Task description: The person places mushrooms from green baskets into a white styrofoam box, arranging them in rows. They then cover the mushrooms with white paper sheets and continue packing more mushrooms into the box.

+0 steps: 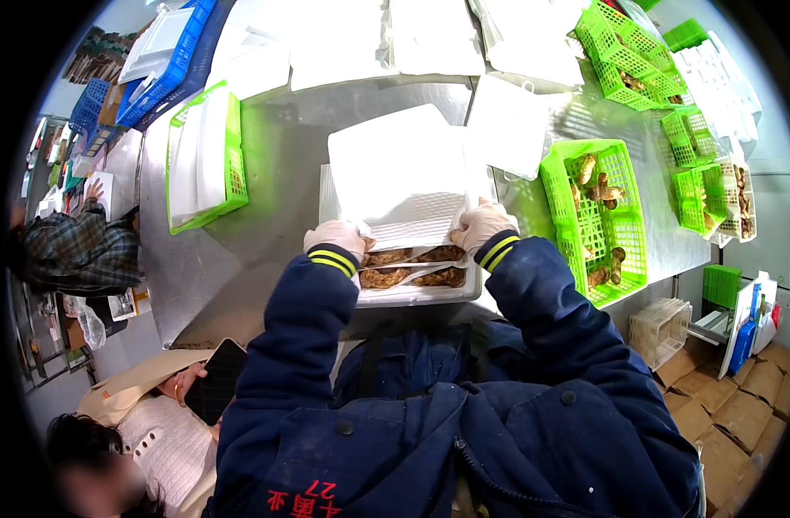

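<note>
A white foam box (427, 296) sits before me on the steel table, with brown mushrooms (383, 278) in rows inside it. Thin white strips run between the mushrooms. Over the far part of the box lies a white ribbed sheet (408, 226), which hides whatever is beneath. My left hand (336, 238), in a pale glove, pinches the sheet's near left corner. At the near right corner, my gloved right hand (484, 226) grips the same sheet. Both hands rest close to the box's side walls.
On the right stands a green plastic basket (592, 220) holding several mushrooms. Another green basket (236, 175) with white panels is at left. White sheets (433, 39) line the table's far side. A person with a phone (217, 382) is at my left; another person (77, 252) works beyond.
</note>
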`<state>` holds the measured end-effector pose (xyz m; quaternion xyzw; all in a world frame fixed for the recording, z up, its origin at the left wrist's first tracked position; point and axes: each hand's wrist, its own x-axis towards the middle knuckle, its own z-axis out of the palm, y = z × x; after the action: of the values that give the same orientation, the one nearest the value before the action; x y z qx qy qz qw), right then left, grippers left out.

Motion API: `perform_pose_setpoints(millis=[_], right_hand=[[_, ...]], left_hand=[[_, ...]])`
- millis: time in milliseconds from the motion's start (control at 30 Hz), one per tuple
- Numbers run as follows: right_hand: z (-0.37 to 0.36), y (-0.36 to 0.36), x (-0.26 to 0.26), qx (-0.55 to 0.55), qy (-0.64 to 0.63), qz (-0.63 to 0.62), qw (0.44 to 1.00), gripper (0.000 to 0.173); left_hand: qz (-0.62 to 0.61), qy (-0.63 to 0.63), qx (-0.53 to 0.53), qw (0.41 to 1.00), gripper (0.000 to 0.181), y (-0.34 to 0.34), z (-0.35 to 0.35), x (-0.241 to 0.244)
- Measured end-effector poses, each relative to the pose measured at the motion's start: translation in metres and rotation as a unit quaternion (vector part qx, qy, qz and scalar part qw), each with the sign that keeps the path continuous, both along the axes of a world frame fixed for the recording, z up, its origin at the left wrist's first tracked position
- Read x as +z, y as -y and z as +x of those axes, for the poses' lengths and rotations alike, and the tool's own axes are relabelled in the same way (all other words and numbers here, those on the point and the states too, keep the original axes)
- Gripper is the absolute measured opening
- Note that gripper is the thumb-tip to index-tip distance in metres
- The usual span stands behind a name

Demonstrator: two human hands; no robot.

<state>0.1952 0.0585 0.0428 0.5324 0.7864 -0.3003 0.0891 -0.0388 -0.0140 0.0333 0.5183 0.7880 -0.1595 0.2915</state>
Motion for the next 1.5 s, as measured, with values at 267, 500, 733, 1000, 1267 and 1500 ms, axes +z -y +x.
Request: perform_pose_setpoints(millis=[267,500,733,1000,1267,1500], right_hand=[[-0.008,0.002,-0.001,0.0,0.099,0.009,0.995,0.029],[-0.012,0.008,0.031,0.069,0.146,0.042,0.986,0.038],[-0.001,0.046,-0.019,0.244,0.082,0.155,0.954,0.049],[0.011,0.041,-0.025,0.238,-0.006,0.172,0.956,0.037],[0.209,-0.104,-0.069,-0.121,0.206,0.322,0.916,0.04],[0.203,-0.097,-0.008,-0.119,0.169,0.401,0.892,0.052]], left_hand=[[0.584,-0.096,-0.065,0.803,0.052,0.047,-0.002,-0.012],[0.315,-0.051,-0.312,0.895,0.045,0.058,0.005,-0.048],[0.299,-0.05,-0.343,0.889,0.043,0.054,0.004,-0.038],[0.303,-0.024,-0.354,0.884,0.046,0.052,-0.002,-0.03],[0.448,0.154,-0.133,0.871,0.038,0.046,0.016,-0.002],[0.478,0.24,-0.096,0.84,0.048,0.015,0.036,0.017]])
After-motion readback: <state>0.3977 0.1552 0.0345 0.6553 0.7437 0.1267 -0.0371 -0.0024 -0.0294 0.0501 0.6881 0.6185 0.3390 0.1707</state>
